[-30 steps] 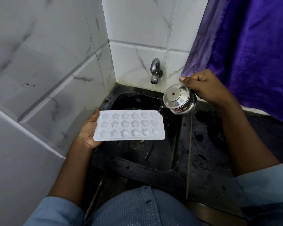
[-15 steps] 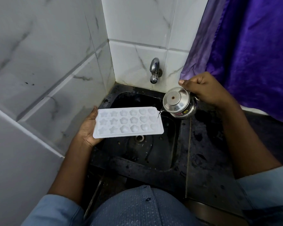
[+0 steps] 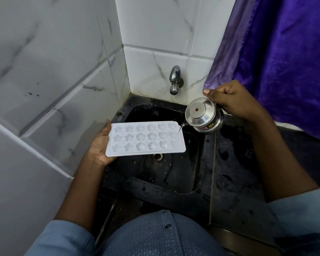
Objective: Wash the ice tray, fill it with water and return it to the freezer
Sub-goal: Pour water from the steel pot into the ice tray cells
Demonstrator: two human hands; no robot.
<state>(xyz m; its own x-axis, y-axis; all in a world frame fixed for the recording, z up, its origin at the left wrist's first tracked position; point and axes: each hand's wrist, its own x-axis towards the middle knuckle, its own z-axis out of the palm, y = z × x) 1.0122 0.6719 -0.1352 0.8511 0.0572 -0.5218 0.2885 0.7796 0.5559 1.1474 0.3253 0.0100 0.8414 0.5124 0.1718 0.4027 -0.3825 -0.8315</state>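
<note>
A white ice tray [image 3: 145, 139] with star, flower and heart moulds is held flat over the black sink [image 3: 161, 174]. My left hand [image 3: 100, 145] grips its left end from underneath. My right hand [image 3: 231, 100] holds a small steel kettle [image 3: 203, 115] by its handle, tilted to the left. A thin stream of water runs from the spout onto the tray's right end.
A chrome tap [image 3: 175, 80] sticks out of the white tiled wall above the sink, with no water coming from it. The drain [image 3: 157, 156] shows below the tray. A purple curtain [image 3: 284, 58] hangs at the right. Dark wet counter [image 3: 235, 172] lies right of the sink.
The tray and the kettle have shifted slightly up and away from me, uncovering the drain. Pouring onto the tray's right end continues.
</note>
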